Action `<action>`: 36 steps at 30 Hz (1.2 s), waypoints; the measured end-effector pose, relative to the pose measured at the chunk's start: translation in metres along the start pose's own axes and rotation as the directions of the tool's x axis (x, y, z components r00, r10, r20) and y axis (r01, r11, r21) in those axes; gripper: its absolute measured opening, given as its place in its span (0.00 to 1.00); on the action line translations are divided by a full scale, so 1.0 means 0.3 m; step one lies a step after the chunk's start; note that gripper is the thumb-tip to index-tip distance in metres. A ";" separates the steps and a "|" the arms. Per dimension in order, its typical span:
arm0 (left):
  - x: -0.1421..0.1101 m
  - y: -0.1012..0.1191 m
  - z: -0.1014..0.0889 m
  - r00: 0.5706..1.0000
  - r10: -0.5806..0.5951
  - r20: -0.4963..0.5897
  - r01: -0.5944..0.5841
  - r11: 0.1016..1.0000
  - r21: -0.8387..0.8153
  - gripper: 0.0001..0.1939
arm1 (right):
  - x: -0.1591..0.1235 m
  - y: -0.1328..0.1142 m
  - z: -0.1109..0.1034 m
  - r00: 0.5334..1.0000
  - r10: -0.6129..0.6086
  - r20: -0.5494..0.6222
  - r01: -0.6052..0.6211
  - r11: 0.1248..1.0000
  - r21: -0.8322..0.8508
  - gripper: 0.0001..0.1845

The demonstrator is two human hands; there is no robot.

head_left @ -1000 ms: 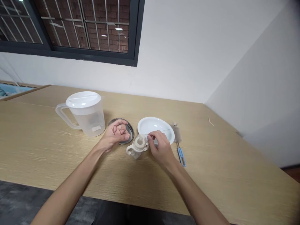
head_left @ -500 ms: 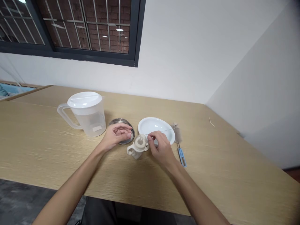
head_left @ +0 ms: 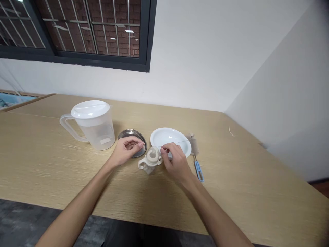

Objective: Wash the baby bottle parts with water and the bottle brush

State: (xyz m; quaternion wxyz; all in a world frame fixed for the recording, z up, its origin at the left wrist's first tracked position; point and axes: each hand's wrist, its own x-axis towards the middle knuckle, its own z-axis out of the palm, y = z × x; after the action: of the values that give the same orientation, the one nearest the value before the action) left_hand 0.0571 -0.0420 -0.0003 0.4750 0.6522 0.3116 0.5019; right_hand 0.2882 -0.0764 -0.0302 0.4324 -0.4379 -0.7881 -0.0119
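handling a thin rod (head_left: 183, 141) looks like the step, the right hand (head_left: 176, 161) seemingly pinching it across the white dish (head_left: 159, 136) near the handled bottle (head_left: 151, 159), the next move needing steadiness (left hand (head_left: 124, 151) curled, its hold unclear).

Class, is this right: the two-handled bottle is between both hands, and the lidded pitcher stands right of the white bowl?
The side is wrong: in the head view, the lidded pitcher stands left of the white bowl. The two-handled bottle is between the left hand and right hand.
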 end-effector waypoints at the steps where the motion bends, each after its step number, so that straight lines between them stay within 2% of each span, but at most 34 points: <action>1: -0.001 -0.004 -0.001 1.000 0.000 0.001 0.000 1.000 -0.005 0.07 | 0.000 0.000 0.000 1.000 0.000 -0.001 0.000 1.000 0.000 0.04; 6: -0.003 -0.014 -0.002 1.000 -0.014 -0.001 0.014 1.000 -0.005 0.07 | 0.000 0.000 0.000 1.000 -0.005 -0.008 0.005 1.000 -0.006 0.04; 18: 0.001 -0.012 -0.002 1.000 0.014 -0.003 -0.014 0.993 0.121 0.09 | 0.001 -0.003 -0.001 1.000 -0.005 -0.002 0.005 1.000 0.000 0.04; 26: -0.003 -0.019 -0.014 0.999 0.029 0.018 -0.031 0.990 0.136 0.09 | -0.002 0.000 -0.001 1.000 -0.009 -0.006 0.009 1.000 0.005 0.03; 31: -0.005 -0.028 -0.008 0.999 0.036 0.007 -0.037 0.997 0.070 0.10 | -0.001 0.001 0.000 1.000 -0.021 -0.013 0.021 1.000 0.003 0.03; 33: -0.002 -0.034 -0.008 0.997 0.072 -0.011 -0.072 0.997 0.041 0.12 | 0.000 0.001 0.000 1.000 -0.019 -0.012 0.019 1.000 -0.001 0.03; 36: 0.002 -0.036 -0.017 0.987 0.161 -0.012 -0.160 0.985 0.068 0.07 | 0.000 -0.001 -0.001 1.000 -0.021 -0.012 0.021 1.000 -0.002 0.03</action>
State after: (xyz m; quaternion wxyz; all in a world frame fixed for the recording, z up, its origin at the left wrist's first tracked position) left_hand 0.0531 -0.0362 -0.0100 0.4084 0.6862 0.2789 0.5334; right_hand 0.2883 -0.0766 -0.0299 0.4367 -0.4297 -0.7901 -0.0200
